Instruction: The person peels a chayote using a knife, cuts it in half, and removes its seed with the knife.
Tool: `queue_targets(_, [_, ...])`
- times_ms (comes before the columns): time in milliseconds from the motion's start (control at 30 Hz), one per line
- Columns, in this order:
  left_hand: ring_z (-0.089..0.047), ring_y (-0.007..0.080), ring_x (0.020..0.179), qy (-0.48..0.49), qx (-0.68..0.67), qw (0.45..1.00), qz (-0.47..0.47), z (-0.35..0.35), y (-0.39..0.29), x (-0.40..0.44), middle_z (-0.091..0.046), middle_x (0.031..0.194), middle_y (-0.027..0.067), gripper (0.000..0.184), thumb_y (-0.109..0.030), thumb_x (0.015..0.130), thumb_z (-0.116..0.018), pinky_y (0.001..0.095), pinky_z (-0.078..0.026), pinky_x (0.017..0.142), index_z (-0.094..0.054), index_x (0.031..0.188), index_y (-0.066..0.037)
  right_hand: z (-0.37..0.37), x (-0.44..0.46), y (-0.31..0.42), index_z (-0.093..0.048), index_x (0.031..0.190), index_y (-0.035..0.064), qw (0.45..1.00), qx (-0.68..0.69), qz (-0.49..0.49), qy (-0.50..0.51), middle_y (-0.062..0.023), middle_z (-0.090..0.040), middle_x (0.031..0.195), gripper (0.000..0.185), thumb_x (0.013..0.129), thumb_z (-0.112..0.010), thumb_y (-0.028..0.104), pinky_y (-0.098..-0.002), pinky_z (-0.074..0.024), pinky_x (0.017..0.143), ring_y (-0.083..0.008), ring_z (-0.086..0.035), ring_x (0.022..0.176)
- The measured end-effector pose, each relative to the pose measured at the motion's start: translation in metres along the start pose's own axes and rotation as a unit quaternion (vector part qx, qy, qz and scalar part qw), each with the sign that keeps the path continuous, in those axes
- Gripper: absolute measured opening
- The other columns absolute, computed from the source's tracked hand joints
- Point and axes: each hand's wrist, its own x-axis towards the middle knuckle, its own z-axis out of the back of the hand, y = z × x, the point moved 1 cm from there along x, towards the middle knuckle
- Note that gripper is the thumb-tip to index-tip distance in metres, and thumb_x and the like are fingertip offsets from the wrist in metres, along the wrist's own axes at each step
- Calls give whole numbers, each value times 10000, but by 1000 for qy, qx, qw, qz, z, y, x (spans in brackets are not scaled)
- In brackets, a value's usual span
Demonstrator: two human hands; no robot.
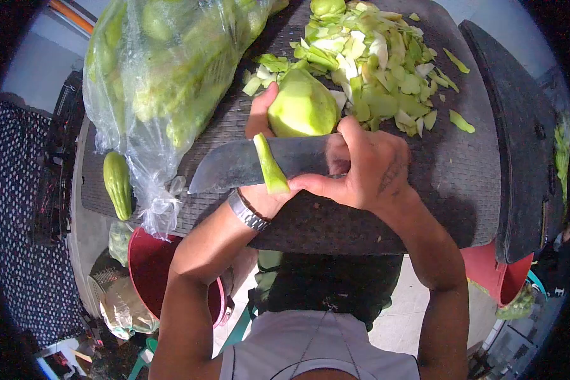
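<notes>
My left hand [259,115] is closed around a green papaya [303,106]. Its thumb shows on the papaya's left side, while the blade and fruit hide most of its fingers. The papaya has flat, pale cut facets. In my right hand [368,166] is a broad-bladed knife [225,166], its tip pointing left, with fingers wrapped near the blade's right end. The knife lies across the near side of the papaya, over my left wrist. A strip of green peel [270,166] rests across the blade, close to my right thumb.
A heap of peelings [392,76] covers the back right of the dark textured table [335,221]. A large clear bag of green produce [171,69] fills the back left, beside a small ridged green fruit [117,185]. Red tubs [147,266] stand below the near edge.
</notes>
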Motion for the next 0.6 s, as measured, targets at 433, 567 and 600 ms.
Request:
queue_targets(433, [-699,310,1054,-45,-50,996,-65,-5,-11,3,-725,1141,149,535,-499,948,-581,446,-547,963,-651,1210,-38,19,5,-34,-523,729,124,997,-47,-22,-54,18,-539,538,739,564,-861,760,-364,-492,484,-205,-597,465])
queue_targets(567, [-695,298,1073,48,-79,996,-19,1,-6,3,-716,1163,142,466,-418,963,-585,426,-532,996,-643,1232,-41,15,7,-24,-541,733,143,997,-42,-12,-56,28,-566,549,757,556,-819,824,-410,-518,489,-223,-621,464])
queue_targets(600, [-692,295,1087,43,-59,995,-73,2,3,3,-707,1175,151,510,-431,961,-575,435,-536,1001,-613,1273,-29,13,8,-18,-543,730,144,998,-30,-9,-51,26,-568,551,755,562,-813,829,-409,-519,490,-225,-626,469])
